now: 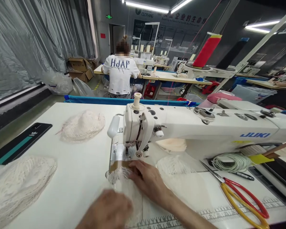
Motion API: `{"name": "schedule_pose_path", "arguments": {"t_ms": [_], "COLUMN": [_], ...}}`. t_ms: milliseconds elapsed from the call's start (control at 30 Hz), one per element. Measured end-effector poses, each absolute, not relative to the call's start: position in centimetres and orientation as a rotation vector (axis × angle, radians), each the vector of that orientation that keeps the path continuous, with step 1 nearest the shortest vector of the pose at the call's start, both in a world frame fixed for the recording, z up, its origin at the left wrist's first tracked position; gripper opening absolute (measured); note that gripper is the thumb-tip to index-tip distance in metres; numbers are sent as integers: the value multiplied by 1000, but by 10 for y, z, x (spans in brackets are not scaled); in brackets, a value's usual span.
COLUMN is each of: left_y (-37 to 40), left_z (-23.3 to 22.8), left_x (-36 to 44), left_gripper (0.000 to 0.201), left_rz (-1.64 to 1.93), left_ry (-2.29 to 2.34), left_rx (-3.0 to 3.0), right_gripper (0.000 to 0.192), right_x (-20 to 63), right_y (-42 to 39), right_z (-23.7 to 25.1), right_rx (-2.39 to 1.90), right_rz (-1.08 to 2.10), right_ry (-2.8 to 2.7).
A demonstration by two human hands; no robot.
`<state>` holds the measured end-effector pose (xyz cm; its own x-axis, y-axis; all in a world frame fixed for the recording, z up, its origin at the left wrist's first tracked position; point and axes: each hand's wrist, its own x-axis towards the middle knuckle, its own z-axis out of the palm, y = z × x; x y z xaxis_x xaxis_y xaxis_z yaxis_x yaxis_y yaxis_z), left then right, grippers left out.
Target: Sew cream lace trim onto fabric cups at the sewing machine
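A white sewing machine [143, 124] stands over the table, its metal needle plate [116, 152] beneath the presser foot. Just in front of the foot lies a piece of white lace fabric [119, 176] with a fringed edge. My right hand [149, 179] has its fingers bent and closed at the lace's right side, close to the plate. Nearer to me, my left hand [106, 206] is smeared by motion beside the lower part of the lace; its fingers cannot be made out. Another pale lace piece [175, 165] lies under the machine arm.
Lace cups [82, 125] and a larger lace pile [19, 187] lie at left, near a black-and-teal strip [21, 143]. At right are scissors [243, 197], coiled cord [231, 162] and a clear ruler [166, 222]. A person [121, 71] sits at a table ahead.
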<state>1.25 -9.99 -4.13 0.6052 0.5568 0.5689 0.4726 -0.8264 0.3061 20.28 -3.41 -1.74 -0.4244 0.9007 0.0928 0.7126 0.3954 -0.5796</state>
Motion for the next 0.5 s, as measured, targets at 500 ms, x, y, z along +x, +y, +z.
{"name": "schedule_pose_path", "arguments": {"t_ms": [500], "left_y": [-32], "left_z": [14], "left_x": [26], "left_gripper": [28], "left_rz": [339], "left_ry": [1502], "left_rx": [1970], "right_gripper": [25], "right_x": [216], "right_y": [-36], "right_z": [-11], "right_rx": [-1116], "right_rz": [732], "right_ry": [-2132]}}
